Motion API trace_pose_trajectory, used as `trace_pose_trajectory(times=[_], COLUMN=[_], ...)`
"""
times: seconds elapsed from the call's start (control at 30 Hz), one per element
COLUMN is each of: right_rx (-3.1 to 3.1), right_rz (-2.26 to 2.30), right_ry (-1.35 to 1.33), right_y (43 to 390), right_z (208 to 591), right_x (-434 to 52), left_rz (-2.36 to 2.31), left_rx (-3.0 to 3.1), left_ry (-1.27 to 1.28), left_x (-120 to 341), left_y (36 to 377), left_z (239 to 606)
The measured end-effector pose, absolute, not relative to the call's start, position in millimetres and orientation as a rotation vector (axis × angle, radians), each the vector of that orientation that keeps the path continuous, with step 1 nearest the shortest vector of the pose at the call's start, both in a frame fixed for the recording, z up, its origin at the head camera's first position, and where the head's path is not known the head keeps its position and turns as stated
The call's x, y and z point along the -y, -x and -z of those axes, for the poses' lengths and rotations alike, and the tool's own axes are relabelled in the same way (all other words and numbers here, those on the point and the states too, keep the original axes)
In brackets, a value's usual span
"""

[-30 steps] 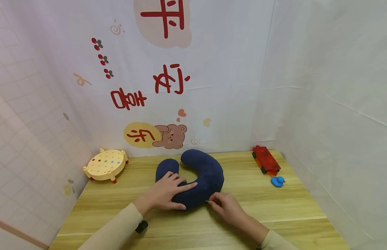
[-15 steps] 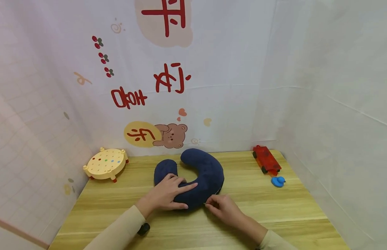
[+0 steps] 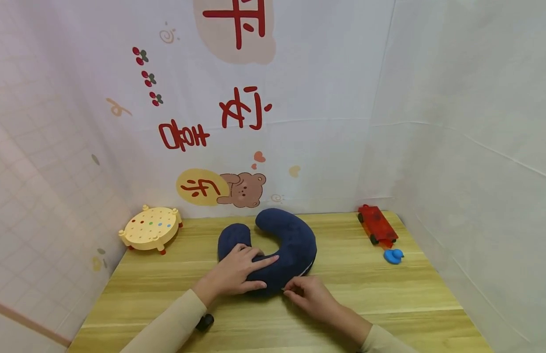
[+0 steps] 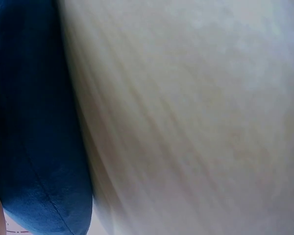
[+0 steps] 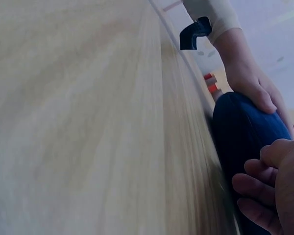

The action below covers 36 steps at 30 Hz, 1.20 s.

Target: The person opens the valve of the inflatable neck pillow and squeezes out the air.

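A dark blue U-shaped neck pillow (image 3: pixel 296 245) lies on the wooden table, its gap toward the back. My left hand (image 3: pixel 237 270) rests on its near left part with fingers spread. At the pillow's near edge, my right hand (image 3: pixel 311 297) pinches a small zipper pull (image 3: pixel 283 289), mostly hidden by the fingertips. Behind that hand, a pale line of parted zipper (image 3: pixel 306 269) runs along the lower right side. The left wrist view shows the pillow's side (image 4: pixel 34 112); in the right wrist view, curled right fingers (image 5: pixel 255 188) are against the pillow (image 5: pixel 240 127).
On the table (image 3: pixel 365 304), a cream round pegboard stool (image 3: pixel 151 228) with short red-tipped legs stands at the back left. A red toy car (image 3: pixel 378 224) and a blue toy duck (image 3: pixel 393 256) sit at the back right. White printed cloth walls (image 3: pixel 326 122) enclose the table.
My right hand has slid left along the pillow's near edge with the zipper pull, and a longer pale stretch of parted zipper shows behind it. The left hand stays on the pillow.
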State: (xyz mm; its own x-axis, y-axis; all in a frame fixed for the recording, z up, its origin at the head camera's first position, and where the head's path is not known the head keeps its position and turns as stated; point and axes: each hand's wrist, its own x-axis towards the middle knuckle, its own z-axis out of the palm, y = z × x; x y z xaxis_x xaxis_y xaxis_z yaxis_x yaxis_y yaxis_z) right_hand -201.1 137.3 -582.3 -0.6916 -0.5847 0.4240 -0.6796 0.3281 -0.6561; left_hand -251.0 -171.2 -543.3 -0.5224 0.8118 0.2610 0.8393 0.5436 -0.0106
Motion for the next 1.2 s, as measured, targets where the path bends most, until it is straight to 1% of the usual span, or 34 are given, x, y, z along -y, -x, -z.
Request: trace_pose_trajectory(times=[0.87, 1.2], right_rx=[2.431, 2.455], right_rz=[-1.330, -1.347], right_ry=[-1.284, -1.281], right_y=[193, 189], right_z=[587, 590], right_x=[-112, -103], left_rz=[0.240, 0.289], left_rx=[2.534, 2.506], left_ry=[1.363, 1.355], left_x=[172, 172], left_y=[253, 252], left_z=[550, 551])
